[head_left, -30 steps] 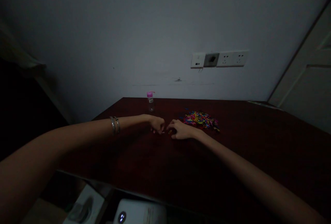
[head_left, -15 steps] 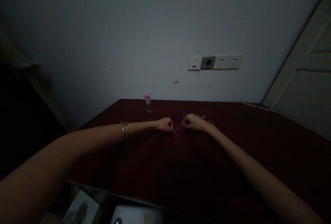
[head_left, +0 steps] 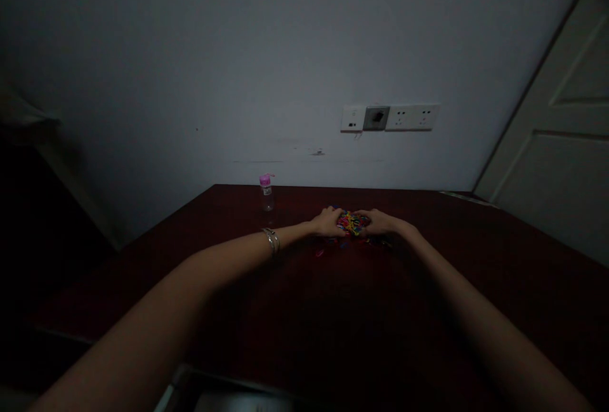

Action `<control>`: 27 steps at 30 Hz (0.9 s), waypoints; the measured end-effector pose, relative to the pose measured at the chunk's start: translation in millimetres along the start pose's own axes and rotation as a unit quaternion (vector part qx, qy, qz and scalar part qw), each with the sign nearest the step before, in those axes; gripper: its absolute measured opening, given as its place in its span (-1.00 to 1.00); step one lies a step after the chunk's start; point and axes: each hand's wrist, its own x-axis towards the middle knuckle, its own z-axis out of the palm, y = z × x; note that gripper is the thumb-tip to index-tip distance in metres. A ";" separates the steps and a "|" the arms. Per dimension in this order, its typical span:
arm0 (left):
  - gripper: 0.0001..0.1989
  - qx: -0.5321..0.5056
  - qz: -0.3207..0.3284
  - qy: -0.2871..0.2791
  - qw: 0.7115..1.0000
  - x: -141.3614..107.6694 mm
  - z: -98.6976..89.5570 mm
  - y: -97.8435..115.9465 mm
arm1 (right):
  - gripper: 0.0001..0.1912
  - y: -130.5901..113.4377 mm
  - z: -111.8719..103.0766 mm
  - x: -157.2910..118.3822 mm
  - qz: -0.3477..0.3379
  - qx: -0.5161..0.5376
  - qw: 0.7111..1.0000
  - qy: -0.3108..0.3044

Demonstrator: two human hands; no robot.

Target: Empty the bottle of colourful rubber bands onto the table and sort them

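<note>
A heap of colourful paper clips [head_left: 353, 223] is gathered between my two hands on the dark reddish table [head_left: 304, 310]. My left hand [head_left: 329, 221] curls around the heap's left side, its thumb toward me. From the right, my right hand [head_left: 379, 222] presses in on the same heap with curved fingers. The far fingertips of both hands are partly hidden. Below the hands lie several loose clips, among them a pink one [head_left: 320, 252]. A small clear bottle [head_left: 267, 199] with a pink cap stands upright to the left of my left hand.
Behind the table is a pale wall with a row of socket plates [head_left: 390, 118]. A panelled door [head_left: 566, 145] stands at the right. Under the near table edge a whitish object [head_left: 242, 401] shows partly.
My hands, closed and apart on the table before, have come together around the paper clips, drawing them into one heap. The view has shifted slightly.
</note>
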 end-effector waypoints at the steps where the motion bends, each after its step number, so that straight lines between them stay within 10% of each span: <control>1: -0.24 0.014 -0.004 -0.007 1.000 6.1 3.4 3.5 | -0.28 -1.5 2.5 -0.2 0.003 -0.002 1.000 -0.005; 9: -0.66 -0.048 -0.022 -0.002 0.999 38.0 20.6 14.5 | -0.65 -5.9 7.4 -7.1 -0.006 0.050 0.997 0.062; 19: -0.77 -0.233 -0.104 0.071 0.964 38.6 -16.7 -26.1 | -0.61 -3.2 -26.2 -5.1 -0.013 0.225 0.967 0.118; 27: -0.69 -0.058 -0.027 0.037 0.997 17.8 -15.4 -23.0 | -0.63 -9.9 -32.6 -8.3 -0.035 0.226 0.969 0.093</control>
